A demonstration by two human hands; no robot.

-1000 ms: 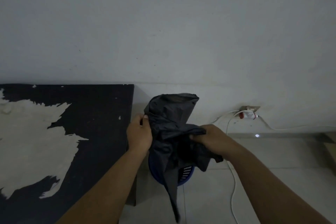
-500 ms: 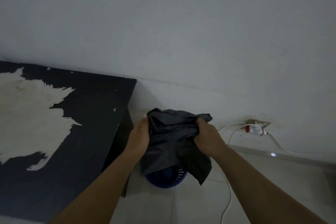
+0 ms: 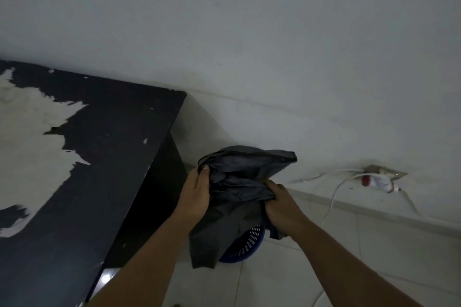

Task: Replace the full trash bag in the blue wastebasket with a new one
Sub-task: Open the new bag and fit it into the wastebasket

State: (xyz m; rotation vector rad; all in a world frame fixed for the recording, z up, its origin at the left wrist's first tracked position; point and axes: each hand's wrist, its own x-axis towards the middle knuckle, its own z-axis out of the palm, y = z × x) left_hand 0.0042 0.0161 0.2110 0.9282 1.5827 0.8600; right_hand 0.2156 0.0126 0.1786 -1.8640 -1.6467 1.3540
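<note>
Bag [image 3: 239,182] lower, nearer basket rim [image 3: 252,237].

table [image 3: 104,157]: left, against wall [image 3: 249,32]
wastebasket [image 3: 247,244]: on floor [image 3: 324,257], just right of table
bag [image 3: 237,177]: above wastebasket, between left hand [image 3: 195,197] and right hand [image 3: 282,204]
outlet [image 3: 384,173]: right, low on wall

right hand [image 3: 279,203] shifted lower on black bag [image 3: 239,182], bag mouth now spread wider
</note>
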